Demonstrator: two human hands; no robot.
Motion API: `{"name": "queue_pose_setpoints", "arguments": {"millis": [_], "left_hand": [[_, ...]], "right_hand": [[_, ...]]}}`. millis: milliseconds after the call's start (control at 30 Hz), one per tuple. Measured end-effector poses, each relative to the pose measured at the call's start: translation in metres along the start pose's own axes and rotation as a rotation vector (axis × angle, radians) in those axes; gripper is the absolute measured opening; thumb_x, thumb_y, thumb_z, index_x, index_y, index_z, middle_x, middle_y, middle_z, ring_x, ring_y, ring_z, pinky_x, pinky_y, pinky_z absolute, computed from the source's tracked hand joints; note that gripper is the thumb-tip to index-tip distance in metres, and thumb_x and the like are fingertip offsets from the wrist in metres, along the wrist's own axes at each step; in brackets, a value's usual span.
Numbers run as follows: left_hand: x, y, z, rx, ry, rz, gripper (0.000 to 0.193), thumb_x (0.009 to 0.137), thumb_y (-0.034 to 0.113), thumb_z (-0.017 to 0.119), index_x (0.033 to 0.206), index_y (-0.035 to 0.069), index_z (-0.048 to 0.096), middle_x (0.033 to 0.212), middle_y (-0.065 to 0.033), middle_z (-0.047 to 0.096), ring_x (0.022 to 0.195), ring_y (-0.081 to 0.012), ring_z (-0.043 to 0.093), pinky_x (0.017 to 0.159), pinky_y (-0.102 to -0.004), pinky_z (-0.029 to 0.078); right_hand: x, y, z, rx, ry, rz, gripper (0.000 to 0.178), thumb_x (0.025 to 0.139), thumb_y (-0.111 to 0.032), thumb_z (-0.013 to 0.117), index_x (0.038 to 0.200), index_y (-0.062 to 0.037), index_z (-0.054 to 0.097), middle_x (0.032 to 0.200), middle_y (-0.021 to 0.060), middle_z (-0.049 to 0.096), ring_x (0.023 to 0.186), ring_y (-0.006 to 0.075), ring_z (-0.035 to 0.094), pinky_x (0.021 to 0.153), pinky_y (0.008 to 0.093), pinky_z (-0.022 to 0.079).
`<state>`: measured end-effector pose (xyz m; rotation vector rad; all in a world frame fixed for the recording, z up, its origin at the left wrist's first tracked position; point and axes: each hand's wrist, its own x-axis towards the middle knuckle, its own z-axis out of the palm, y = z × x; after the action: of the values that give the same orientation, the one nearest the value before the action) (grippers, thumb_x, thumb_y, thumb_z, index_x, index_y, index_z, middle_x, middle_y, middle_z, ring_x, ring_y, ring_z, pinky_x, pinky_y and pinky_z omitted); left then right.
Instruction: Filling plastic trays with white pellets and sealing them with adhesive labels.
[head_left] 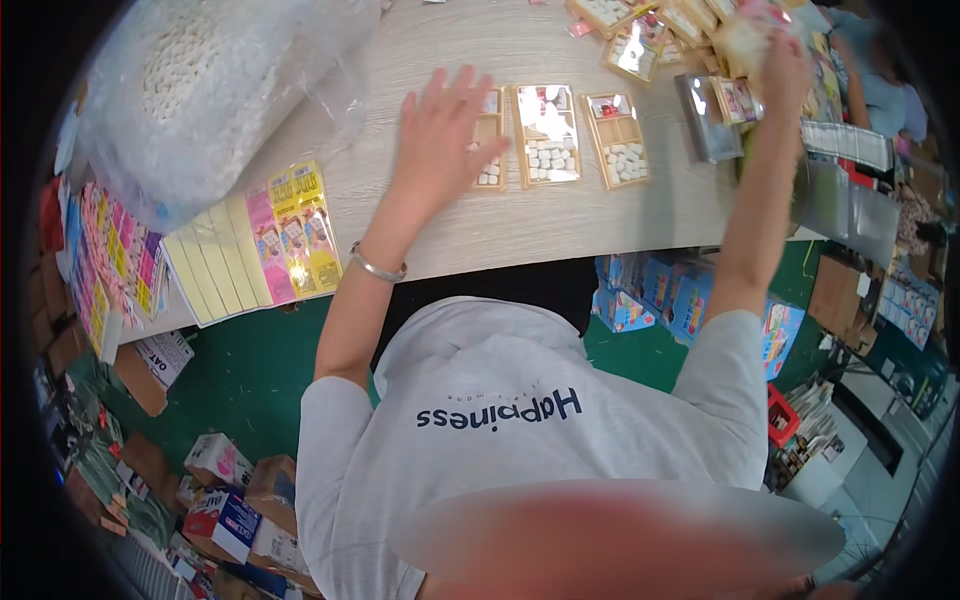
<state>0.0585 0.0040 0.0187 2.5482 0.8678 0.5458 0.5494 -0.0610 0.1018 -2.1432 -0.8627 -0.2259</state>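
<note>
My left hand lies with fingers spread over the leftmost shallow tan tray, hiding part of it. Beside it stand a middle tray with a glossy glare on top and a right tray. Small white pieces fill the near compartments of all three, and red bits show in the far compartments of the middle and right ones. My right hand reaches to the far right, by a blurred pale and pink thing; its fingers are smeared, so any hold is unclear.
A big clear bag of white pieces covers the left of the table. Printed yellow and pink card sheets lie at the near edge. More filled trays are heaped at the back right, beside a grey box. Cartons stand on the floor.
</note>
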Motion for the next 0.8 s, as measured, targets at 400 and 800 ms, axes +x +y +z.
{"name": "queue_pose_setpoints", "arguments": {"millis": [400,800], "left_hand": [[-0.068,0.044,0.018,0.135,-0.105,-0.207,0.074,0.089,0.044,0.065,0.151,0.008,0.046,0.160,-0.0207,0.034,0.151,-0.0392,0.023,0.118,-0.0634,0.020],[-0.216,-0.094,-0.095,0.422,0.135,-0.639,0.069,0.091,0.045,0.067,0.148,0.010,0.049,0.157,-0.0147,0.040,0.147,-0.0436,0.030,0.113,-0.0730,0.020]], "right_hand": [[-0.255,-0.164,0.040,0.092,-0.785,-0.837,0.050,0.092,-0.009,0.068,0.140,-0.0094,0.057,0.147,0.0100,0.056,0.141,0.0326,0.047,0.119,0.0522,0.030],[-0.355,-0.257,0.071,0.346,-1.025,-0.900,0.048,0.088,-0.009,0.071,0.135,-0.0107,0.061,0.139,0.0079,0.060,0.130,0.0305,0.055,0.108,0.0485,0.041]]}}
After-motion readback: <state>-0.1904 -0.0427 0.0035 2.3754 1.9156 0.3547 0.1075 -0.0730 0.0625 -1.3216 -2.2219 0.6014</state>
